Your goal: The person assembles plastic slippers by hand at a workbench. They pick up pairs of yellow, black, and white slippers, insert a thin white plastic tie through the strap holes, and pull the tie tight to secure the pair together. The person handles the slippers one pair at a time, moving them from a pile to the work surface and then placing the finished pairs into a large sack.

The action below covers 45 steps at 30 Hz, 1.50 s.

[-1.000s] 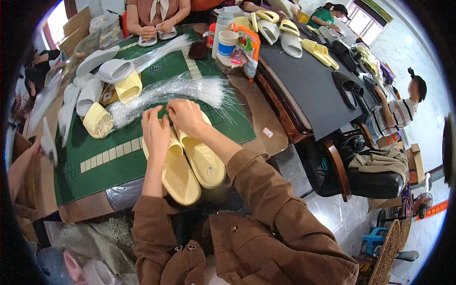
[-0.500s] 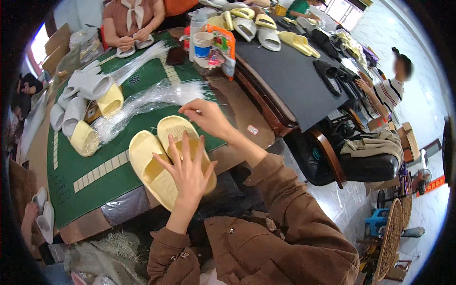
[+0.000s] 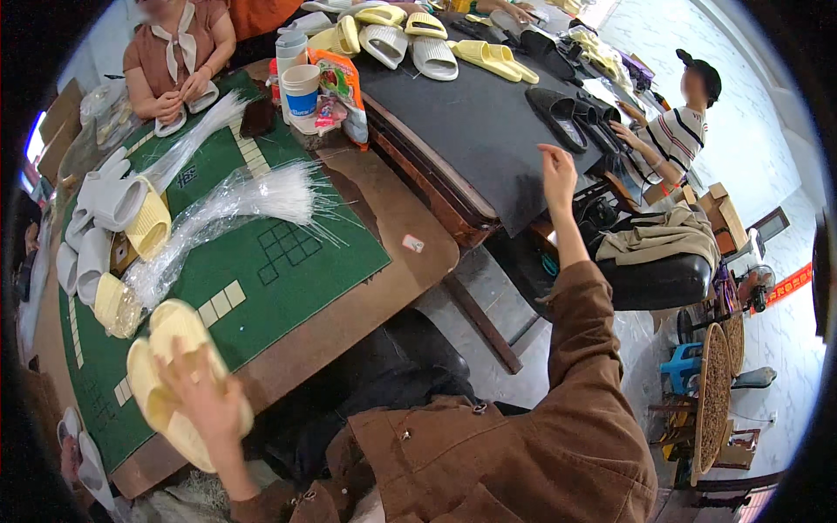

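Observation:
A pair of pale yellow slide slippers [image 3: 171, 319] lies side by side at the near edge of the green mat. My left hand [image 3: 205, 392] rests over them with its fingers spread, slightly smeared by motion. Out to the right, my right hand [image 3: 558, 177] is raised at the end of an outstretched arm. Its thumb and fingers are drawn together in a pinch; anything between them is too thin to make out. On the mat, beyond the slippers, a bundle of clear plastic strands [image 3: 275, 193] lies partly wrapped in film.
Grey and yellow slippers [image 3: 118, 205] are piled at the mat's left. A paper cup [image 3: 302, 91] and an orange bag [image 3: 340, 87] stand near the dark table [image 3: 453, 113], which bears more slippers. Two people sit beyond. A black chair [image 3: 654, 283] stands at right.
My right hand has swung up and right, away from the slippers. The view has shifted, so the slippers and my left hand now appear lower and further left.

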Each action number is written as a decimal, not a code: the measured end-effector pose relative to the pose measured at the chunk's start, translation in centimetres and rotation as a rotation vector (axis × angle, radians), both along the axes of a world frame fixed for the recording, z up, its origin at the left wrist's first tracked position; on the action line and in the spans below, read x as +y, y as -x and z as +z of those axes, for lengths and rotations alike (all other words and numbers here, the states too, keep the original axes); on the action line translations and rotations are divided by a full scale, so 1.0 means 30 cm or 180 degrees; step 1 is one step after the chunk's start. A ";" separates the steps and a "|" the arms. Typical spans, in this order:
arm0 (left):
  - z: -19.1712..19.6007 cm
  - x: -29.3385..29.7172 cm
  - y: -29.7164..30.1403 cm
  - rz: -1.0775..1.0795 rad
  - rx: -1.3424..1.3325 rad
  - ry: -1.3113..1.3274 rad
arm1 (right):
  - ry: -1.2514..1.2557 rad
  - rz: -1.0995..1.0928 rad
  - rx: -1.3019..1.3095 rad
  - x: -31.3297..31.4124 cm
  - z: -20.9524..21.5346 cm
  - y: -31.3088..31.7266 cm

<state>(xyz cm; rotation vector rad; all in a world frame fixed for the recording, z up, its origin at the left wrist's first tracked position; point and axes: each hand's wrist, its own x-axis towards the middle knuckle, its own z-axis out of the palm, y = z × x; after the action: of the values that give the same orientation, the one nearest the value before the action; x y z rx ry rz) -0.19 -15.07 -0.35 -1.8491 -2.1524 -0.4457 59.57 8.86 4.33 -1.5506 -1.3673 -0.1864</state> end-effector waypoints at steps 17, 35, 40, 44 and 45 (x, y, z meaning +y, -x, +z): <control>-0.139 -0.225 1.105 0.0642 0.1271 0.0003 | 0.1930 -0.1103 -0.1563 0.288 0.021 -0.379; -0.270 -0.227 1.121 0.1197 0.1465 -0.0571 | 0.1297 0.0572 -0.0629 0.197 0.192 -0.021; -0.196 -0.165 0.999 0.0905 0.1179 -0.0567 | 0.1577 0.0897 0.1609 0.397 0.144 -0.121; -0.105 -0.167 0.890 0.1390 0.0854 -0.0369 | 0.2536 0.0772 0.1072 0.431 0.144 -0.056; -0.091 -0.159 0.846 0.1346 0.0577 -0.0538 | 0.2680 0.0824 0.0685 0.448 0.161 -0.077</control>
<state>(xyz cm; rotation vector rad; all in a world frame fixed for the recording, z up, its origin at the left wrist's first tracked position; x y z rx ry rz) -25.59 -19.83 -3.08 -1.2481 -2.2200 -0.3373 61.90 22.30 9.16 -1.9524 -1.5387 0.7883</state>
